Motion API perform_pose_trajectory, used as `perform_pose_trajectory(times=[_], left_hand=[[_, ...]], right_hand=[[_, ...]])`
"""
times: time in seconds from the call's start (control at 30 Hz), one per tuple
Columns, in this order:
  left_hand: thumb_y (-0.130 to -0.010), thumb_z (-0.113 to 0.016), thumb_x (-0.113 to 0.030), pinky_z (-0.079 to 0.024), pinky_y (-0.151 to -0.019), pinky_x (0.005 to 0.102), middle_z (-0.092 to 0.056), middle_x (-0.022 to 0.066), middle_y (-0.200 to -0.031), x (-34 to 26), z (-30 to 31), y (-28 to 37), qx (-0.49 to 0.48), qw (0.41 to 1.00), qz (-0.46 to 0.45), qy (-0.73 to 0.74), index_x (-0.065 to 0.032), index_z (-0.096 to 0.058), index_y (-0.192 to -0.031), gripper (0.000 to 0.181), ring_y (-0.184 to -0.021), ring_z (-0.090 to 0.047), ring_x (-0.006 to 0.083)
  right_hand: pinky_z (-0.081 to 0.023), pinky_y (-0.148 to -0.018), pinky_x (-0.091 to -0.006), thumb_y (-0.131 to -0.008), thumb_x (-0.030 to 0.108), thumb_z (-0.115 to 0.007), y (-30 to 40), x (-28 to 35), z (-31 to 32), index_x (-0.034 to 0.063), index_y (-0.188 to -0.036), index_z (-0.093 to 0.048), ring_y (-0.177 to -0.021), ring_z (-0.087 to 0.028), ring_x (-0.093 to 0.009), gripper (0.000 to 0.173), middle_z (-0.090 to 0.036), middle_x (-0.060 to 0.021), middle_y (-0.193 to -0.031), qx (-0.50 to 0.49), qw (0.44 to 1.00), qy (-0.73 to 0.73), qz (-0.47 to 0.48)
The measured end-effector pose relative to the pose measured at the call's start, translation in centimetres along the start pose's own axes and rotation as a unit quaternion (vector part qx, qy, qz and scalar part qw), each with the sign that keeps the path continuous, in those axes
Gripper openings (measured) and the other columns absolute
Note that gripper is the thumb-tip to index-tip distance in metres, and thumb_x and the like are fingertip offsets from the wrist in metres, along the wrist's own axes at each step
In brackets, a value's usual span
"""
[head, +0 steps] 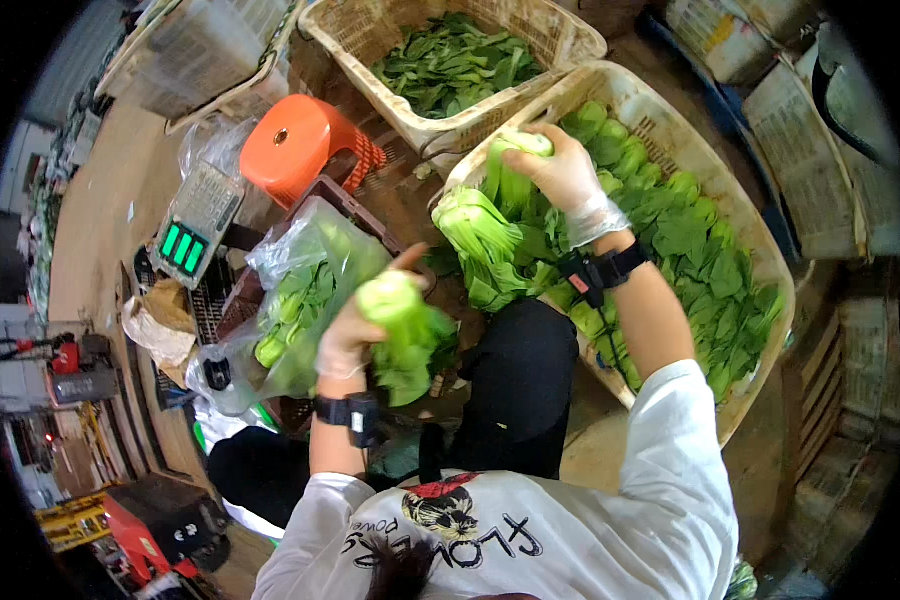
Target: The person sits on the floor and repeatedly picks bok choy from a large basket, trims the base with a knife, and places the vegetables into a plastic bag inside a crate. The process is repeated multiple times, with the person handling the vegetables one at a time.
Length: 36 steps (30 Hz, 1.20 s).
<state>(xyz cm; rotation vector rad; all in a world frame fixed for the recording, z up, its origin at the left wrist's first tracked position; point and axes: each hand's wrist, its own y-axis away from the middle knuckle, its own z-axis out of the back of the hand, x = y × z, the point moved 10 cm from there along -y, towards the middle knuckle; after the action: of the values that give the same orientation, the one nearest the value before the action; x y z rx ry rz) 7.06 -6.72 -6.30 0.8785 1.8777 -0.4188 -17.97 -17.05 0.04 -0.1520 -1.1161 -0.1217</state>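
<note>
A head of bok choy (394, 300) is in my left hand (345, 337), its pale base upward and its leaves hanging down, a little blurred. That hand is over my lap, just right of a clear plastic bag (349, 247) with more bok choy (289, 307) inside. My gloved right hand (566, 172) grips the pale base of another bok choy (510, 176) at the near-left rim of a large plastic crate (776, 277). Just below it, a bunch with splayed stalks (480, 225) leans over that rim. Rows of bok choy (690, 240) fill the crate.
A second crate (457, 124) at the top holds loose green leaves (461, 64). An orange plastic stool (285, 142) stands left of it. Beyond the bag is a scale with a lit green display (184, 247). The bag sits in a dark maroon crate (345, 199).
</note>
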Motion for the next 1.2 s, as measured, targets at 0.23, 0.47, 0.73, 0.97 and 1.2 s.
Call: perform_pose_trajectory(times=[0.23, 0.47, 0.73, 0.97, 1.2], left_hand=[[-0.057, -0.077, -0.051, -0.040, -0.089, 0.0266, -0.055, 0.0049, -0.113, -5.2, -4.7, -4.1, -0.075, 0.993, -0.092, 0.019, -0.0019, -0.051, -0.119, 0.083, -0.102, -0.051, 0.0131], [-0.053, -0.076, -0.061, -0.044, -0.081, 0.0247, -0.054, 0.0075, -0.108, -8.9, -5.0, 5.1, -0.052, 0.985, -0.158, 0.035, 0.0021, -0.050, -0.116, 0.093, -0.097, -0.052, 0.0126], [-0.041, -0.085, -0.046, -0.025, -0.104, 0.0383, -0.034, 0.0232, -0.135, -14.6, -7.1, 20.2, -0.021, 0.903, -0.214, -0.373, -0.0070, -0.064, -0.104, 0.077, -0.126, -0.033, 0.0363], [-0.050, -0.084, -0.037, -0.024, -0.106, 0.0383, -0.024, 0.0273, -0.139, -11.5, -9.7, 22.4, 0.005, 0.860, -0.164, -0.483, -0.0051, -0.061, -0.108, 0.071, -0.127, -0.029, 0.0402], [-0.049, -0.080, -0.054, -0.027, -0.103, 0.0401, -0.036, 0.0210, -0.133, -6.9, -8.3, 23.0, 0.055, 0.968, -0.163, -0.183, -0.0055, -0.060, -0.109, 0.080, -0.126, -0.033, 0.0331]], right_hand=[[-0.047, -0.084, -0.0345, -0.062, 0.044, -0.074, 1.6, 4.6, 0.1, -0.0035, -0.111, -0.056, -0.094, -0.062, -0.029, 0.071, -0.063, -0.0203, -0.101, -0.062, 0.990, 0.121, 0.036], [-0.047, -0.082, -0.0278, -0.071, 0.022, -0.072, 7.2, 13.7, -3.3, -0.0011, -0.117, -0.053, -0.091, -0.060, -0.016, 0.055, -0.063, -0.0115, -0.104, 0.130, 0.979, -0.131, 0.083], [-0.047, -0.082, -0.0279, -0.074, 0.018, -0.068, 12.0, 13.5, -4.1, -0.0008, -0.119, -0.051, -0.091, -0.059, -0.015, 0.052, -0.061, -0.0099, -0.104, 0.068, 0.995, -0.027, 0.074], [-0.039, -0.095, -0.0303, -0.066, 0.034, -0.074, 25.2, 15.4, -13.0, -0.0002, -0.136, -0.033, -0.109, -0.051, -0.019, 0.088, -0.050, -0.0130, -0.123, 0.354, 0.918, -0.180, 0.002], [-0.035, -0.100, -0.0325, -0.063, 0.041, -0.075, 28.5, 12.7, -16.2, -0.0040, -0.136, -0.032, -0.119, -0.046, -0.022, 0.096, -0.045, -0.0164, -0.131, 0.453, 0.841, -0.296, -0.022]])
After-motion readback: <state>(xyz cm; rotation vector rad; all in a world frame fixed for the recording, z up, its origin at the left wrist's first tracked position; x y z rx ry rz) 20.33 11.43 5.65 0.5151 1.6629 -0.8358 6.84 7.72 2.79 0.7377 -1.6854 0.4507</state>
